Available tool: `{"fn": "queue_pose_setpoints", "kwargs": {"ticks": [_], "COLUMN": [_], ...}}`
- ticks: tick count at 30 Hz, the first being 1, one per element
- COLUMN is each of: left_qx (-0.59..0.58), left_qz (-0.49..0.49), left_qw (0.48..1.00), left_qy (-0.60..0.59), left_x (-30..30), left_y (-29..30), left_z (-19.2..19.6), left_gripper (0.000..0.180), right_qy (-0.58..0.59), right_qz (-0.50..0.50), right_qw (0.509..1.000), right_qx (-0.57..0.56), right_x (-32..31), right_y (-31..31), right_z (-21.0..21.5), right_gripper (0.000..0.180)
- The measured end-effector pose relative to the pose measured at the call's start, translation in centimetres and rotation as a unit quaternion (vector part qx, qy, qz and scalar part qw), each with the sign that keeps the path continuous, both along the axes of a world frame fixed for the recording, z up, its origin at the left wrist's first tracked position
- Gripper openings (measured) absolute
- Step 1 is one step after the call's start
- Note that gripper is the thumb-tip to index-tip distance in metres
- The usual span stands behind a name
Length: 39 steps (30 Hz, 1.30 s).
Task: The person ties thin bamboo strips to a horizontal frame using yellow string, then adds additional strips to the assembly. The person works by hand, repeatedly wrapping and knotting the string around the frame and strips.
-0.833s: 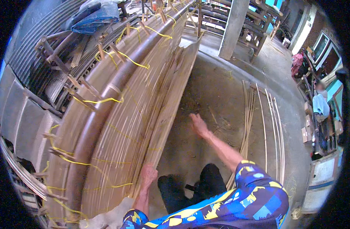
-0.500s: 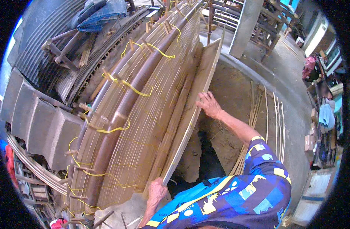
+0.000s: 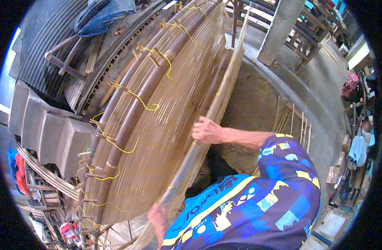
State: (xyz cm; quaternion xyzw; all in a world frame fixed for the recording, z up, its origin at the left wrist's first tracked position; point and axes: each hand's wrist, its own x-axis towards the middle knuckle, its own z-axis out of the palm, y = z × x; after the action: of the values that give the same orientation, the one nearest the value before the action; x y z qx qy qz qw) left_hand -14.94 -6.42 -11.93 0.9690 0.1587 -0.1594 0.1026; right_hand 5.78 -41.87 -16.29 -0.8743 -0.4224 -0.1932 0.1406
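A long sheet of pale, closely set strands stretches from a brown round beam on its left to a long bar on its right. Closed around the middle of this bar is my right hand, its knuckles up. My left hand is at the bar's near end, smeared by motion, so its grip does not show. Yellow cords and small wooden pegs run along the beam, and some loose cord ends lie over the strands.
Grey stepped blocks and corrugated sheets stand on the left. A concrete post rises at the far right of the sheet. Thin poles lie on the floor to my right. Another person is at the far right.
The right-hand edge of the sheet has turned over, so the bar now lies uppermost. My right hand has moved left and closed on it; my left hand has shifted slightly left and down.
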Motion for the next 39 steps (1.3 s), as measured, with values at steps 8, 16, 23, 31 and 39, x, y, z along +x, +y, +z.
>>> {"fn": "queue_pose_setpoints", "kwargs": {"ticks": [8, 16, 23, 31, 39], "left_qx": [0.208, 0.091, 0.025, 0.057, 0.021], "left_qz": [-0.161, -0.219, -0.300, -0.264, -0.212], "left_qw": [0.794, 0.757, 0.779, 0.921, 0.973], "left_qy": [-0.548, -0.608, -0.550, -0.279, -0.084], "left_x": [0.5, -2.1, -3.5, -2.8, -2.9], "left_y": [10.1, 3.7, -2.4, -6.1, -3.5], "left_z": [22.1, 29.5, 20.8, 10.1, -3.9], "left_gripper": [0.027, 0.019, 0.012, 0.026, 0.033], "right_qy": [-0.269, -0.388, -0.265, -0.009, 0.095], "right_qz": [-0.047, -0.106, -0.147, -0.230, -0.260], "right_qw": [0.947, 0.894, 0.940, 0.970, 0.959], "right_qx": [0.172, 0.197, 0.156, 0.082, -0.058], "right_x": [1.3, -9.6, -13.6, -14.1, -13.5], "right_y": [-0.7, -7.5, -10.8, -8.9, -4.7], "right_z": [27.6, 30.9, 21.0, 4.3, -6.5], "right_gripper": [0.022, 0.023, 0.024, 0.003, 0.008]}}
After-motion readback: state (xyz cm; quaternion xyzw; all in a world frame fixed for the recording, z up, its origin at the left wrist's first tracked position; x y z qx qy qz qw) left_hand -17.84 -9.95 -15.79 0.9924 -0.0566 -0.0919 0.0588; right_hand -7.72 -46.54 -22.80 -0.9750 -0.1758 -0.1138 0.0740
